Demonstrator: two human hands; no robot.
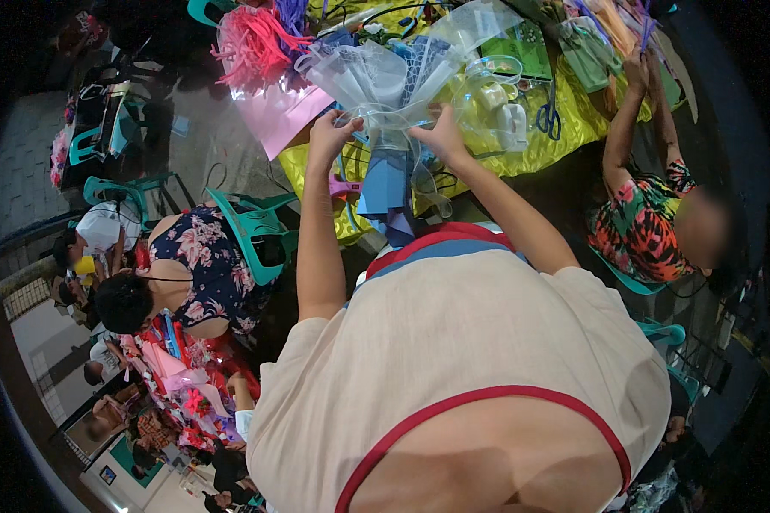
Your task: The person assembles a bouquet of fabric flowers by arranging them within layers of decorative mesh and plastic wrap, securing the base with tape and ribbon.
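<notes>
The wrapped bouquet (393,81) stands on the yellow table (565,137), already gathered in clear and blue paper. The left hand (332,132) and right hand (441,137) grip its neck; tying seems unfinished.

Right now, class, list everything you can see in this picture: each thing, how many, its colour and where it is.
bouquet wrap: one, clear and pale blue sheets, upright at the table's near edge, held by both hands
tablecloth: one, shiny yellow, covering the table
scissors: one pair, blue handles, on the cloth right of the wrap
pink paper: one sheet, left end of the table
pink ribbon bundle: one, bright pink, above the pink paper
chairs: several, teal plastic, left of the table
seated person in floral top: one, dark blue with flowers, lower left
person in patterned top: one, red and green, right, arms reaching to the table
left hand: gripping the wrap's left side
right hand: gripping the wrap's right side
</notes>
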